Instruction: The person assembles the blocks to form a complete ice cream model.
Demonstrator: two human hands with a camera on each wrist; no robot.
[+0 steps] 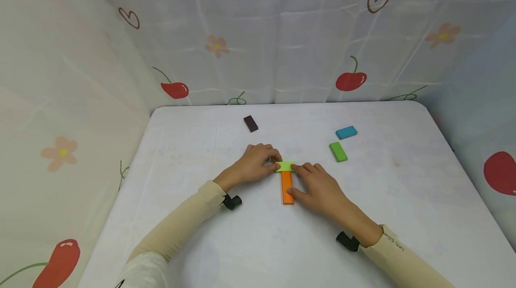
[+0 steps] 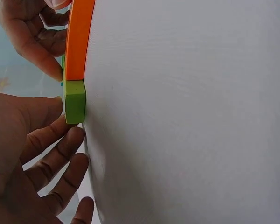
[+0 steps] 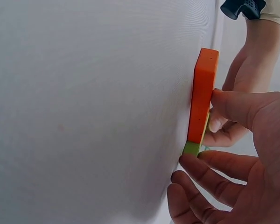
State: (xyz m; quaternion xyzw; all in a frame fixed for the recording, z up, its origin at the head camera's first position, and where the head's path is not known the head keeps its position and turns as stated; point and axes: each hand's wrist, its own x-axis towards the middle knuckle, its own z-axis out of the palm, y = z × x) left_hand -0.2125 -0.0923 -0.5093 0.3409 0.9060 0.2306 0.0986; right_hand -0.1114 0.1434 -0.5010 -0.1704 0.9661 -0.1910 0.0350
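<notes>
A light green block [image 1: 285, 166] lies crosswise at the far end of a long orange block [image 1: 287, 187], and the two form a T on the white table. My left hand [image 1: 258, 162] pinches the green block's left end, thumb tip on its edge and index finger round its end. With its thumb against the orange block's right side, my right hand [image 1: 318, 187] touches the green block's right end with its index fingertip. Its fingers are only slightly bent. In the right wrist view the orange block [image 3: 204, 95] meets the green block [image 3: 191, 148] end to side.
Beyond the left hand lies a dark brown block [image 1: 251, 123]. A blue block [image 1: 346, 132] and a green block [image 1: 338, 152] lie to the right, near each other. The table [image 1: 403, 180] ends at a printed curtain [image 1: 278, 55] at the back.
</notes>
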